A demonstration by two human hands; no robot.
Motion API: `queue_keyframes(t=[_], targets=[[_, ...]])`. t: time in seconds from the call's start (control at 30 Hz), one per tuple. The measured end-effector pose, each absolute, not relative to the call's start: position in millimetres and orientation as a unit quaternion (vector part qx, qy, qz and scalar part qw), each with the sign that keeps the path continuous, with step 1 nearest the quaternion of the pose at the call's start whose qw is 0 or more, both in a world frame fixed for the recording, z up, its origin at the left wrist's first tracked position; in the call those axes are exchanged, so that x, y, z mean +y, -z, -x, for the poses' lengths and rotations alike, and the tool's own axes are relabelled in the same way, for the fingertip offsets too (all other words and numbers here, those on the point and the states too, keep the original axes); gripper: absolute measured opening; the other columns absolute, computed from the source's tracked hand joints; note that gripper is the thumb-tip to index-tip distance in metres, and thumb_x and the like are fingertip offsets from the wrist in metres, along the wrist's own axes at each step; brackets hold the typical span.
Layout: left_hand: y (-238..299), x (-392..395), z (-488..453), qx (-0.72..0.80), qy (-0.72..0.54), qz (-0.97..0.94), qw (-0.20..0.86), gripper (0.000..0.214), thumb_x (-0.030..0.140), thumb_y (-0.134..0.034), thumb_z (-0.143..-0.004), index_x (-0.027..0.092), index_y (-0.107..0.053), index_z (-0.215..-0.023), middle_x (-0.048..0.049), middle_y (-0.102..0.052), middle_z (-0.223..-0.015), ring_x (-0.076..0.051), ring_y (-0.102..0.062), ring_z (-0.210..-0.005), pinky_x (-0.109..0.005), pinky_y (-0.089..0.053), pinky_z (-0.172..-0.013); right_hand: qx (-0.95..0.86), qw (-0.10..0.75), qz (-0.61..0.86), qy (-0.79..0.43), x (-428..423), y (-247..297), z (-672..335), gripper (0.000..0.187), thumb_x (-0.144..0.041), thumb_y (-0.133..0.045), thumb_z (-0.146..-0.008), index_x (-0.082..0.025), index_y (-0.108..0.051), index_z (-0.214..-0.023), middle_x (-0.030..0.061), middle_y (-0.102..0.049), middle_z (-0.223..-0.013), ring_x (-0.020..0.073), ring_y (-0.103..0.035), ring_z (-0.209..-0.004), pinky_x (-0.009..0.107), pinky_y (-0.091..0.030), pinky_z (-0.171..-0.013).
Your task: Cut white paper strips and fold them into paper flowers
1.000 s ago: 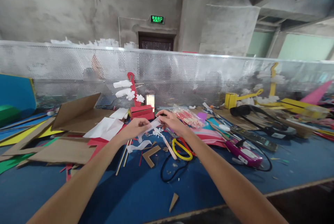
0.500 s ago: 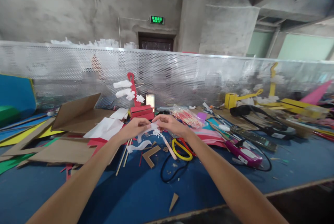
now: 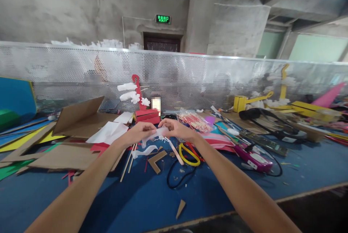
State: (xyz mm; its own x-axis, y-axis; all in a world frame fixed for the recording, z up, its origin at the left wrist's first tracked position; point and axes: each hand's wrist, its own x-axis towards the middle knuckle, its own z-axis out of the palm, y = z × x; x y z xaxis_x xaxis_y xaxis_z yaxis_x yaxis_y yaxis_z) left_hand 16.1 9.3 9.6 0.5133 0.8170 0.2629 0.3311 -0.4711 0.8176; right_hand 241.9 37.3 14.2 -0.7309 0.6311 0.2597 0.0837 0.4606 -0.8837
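Here, we hold one white paper strip [image 3: 159, 132] between both hands: the left hand [image 3: 137, 134] pinches its 9 o'clock end, the right hand [image 3: 177, 128] its 3 o'clock end. Below, one second white strip [image 3: 144, 151] lies at 7 o'clock and one pair of yellow-handled scissors [image 3: 188, 154] at 5 o'clock.

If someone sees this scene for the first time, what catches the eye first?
At the centre, the left hand and right hand pinch a paper strip between them. Yellow scissors lie near them on the blue table; a red model with white tufts stands behind.
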Motion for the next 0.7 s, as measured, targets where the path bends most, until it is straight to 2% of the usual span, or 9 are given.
queue_keyframes(t=[0.07, 0.2, 0.33, 0.5, 0.7], targets=[[-9.8, 9.2, -15.9, 0.364, -0.329, -0.795, 0.356, 0.028, 0.041, -0.058, -0.081, 0.015, -0.064, -0.089, -0.0016, -0.061, -0.068, -0.01, -0.052, -0.056, -0.021, -0.039, -0.05, -0.81, 0.29, 0.231, -0.454, 39.9, -13.4, -241.5, 0.043, -0.032, -0.073, -0.07, -0.02, -0.057, -0.107, 0.0019, -0.061, -0.085, 0.0131, -0.056, -0.073, 0.025, -0.046, -0.063], [-7.7, 10.9, -14.7, 0.365, -0.32, -0.808, 0.334, 0.03, 0.042, -0.056, -0.082, 0.015, -0.065, -0.092, -0.0012, -0.06, -0.068, -0.01, -0.05, -0.054, -0.021, -0.037, -0.049, -0.815, 0.3, 0.252, -0.428, 44.1, -12.2, -241.9, 0.04, -0.031, -0.069, -0.073, -0.018, -0.06, -0.109, 0.0028, -0.061, -0.081, 0.0132, -0.055, -0.069, 0.026, -0.045, -0.062], [-6.1, 13.1, -14.1, 0.361, -0.323, -0.821, 0.303, 0.029, 0.041, -0.056, -0.083, 0.015, -0.066, -0.092, -0.0016, -0.061, -0.069, -0.011, -0.051, -0.058, -0.021, -0.038, -0.053, -0.823, 0.325, 0.259, -0.388, 45.2, -12.4, -243.5, 0.031, -0.031, -0.066, -0.076, -0.018, -0.065, -0.104, 0.0036, -0.061, -0.078, 0.0137, -0.055, -0.069, 0.026, -0.044, -0.061], [-5.0, 15.6, -13.5, 0.369, -0.316, -0.826, 0.287, 0.027, 0.038, -0.056, -0.083, 0.015, -0.067, -0.091, -0.0028, -0.063, -0.071, -0.012, -0.053, -0.061, -0.022, -0.039, -0.055, -0.828, 0.337, 0.272, -0.355, 46.4, -11.5, -244.3, 0.03, -0.035, -0.066, -0.075, -0.016, -0.067, -0.098, 0.0024, -0.061, -0.071, 0.013, -0.055, -0.064, 0.025, -0.043, -0.059], [-3.9, 18.0, -12.6, 0.369, -0.315, -0.826, 0.286, 0.025, 0.036, -0.058, -0.081, 0.015, -0.067, -0.091, -0.0045, -0.067, -0.076, -0.014, -0.056, -0.066, -0.024, -0.042, -0.061, -0.82, 0.341, 0.296, -0.351, 48.1, -10.3, -243.6, 0.024, -0.039, -0.065, -0.076, -0.017, -0.068, -0.086, 0.0059, -0.065, -0.074, 0.0158, -0.057, -0.066, 0.027, -0.044, -0.059]])
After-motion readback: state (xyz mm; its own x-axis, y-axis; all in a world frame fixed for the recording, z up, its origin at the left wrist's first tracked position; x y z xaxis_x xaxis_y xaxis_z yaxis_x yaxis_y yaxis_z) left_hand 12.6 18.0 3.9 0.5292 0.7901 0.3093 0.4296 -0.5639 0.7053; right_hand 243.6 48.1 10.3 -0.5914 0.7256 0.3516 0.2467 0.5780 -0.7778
